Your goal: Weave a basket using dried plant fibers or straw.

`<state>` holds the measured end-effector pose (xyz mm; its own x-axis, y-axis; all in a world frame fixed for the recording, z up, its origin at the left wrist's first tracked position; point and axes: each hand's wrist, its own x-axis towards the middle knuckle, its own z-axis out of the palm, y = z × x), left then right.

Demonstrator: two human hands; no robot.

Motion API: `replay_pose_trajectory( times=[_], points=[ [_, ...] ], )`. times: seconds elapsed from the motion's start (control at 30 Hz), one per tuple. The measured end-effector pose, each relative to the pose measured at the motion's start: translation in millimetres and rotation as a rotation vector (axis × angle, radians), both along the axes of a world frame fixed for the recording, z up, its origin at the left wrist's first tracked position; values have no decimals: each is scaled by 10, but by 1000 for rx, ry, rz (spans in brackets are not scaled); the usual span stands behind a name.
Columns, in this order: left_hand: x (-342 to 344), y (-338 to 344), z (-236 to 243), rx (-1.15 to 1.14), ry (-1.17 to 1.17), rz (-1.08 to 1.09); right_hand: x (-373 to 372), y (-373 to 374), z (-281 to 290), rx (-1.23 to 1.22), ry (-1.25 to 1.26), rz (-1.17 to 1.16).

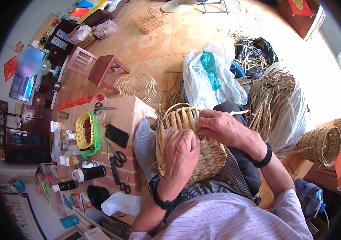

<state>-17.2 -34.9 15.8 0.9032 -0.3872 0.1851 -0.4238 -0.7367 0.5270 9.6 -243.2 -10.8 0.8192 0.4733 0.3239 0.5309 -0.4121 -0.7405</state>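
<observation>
Basket part woven, by my judgement

It sat in my lap, its lower wall densely woven; higher up, straw strips stood with gaps between, so I judged that part unfinished. My left hand was closed on strips; my right hand bent its fingers in at the rim, gripping what, I couldn't tell. The table edge hemmed my left side, with scissors near it. Ahead, a plastic bag and straw heap crowded in; beyond, tiled floor opened out.

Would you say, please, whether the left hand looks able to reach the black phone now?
Likely yes: nothing covers the phone, though the left hand is busy at the woven basket.
</observation>
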Motion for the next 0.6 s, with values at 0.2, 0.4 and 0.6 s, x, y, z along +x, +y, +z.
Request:
replay_pose_trajectory(
  times=[0.2, 0.4, 0.6],
  points=[
    [-9, 31, 72, -29, 73, -33, 74, -45, 57, -86, -60, 10],
    [-4, 160, 137, -9, 103, -184, 100, -13, -3, -150, -122, -18],
    [10, 231, 219, -11, 216, -197, 116, -40, 23, 58, 255, 106]
  ],
)
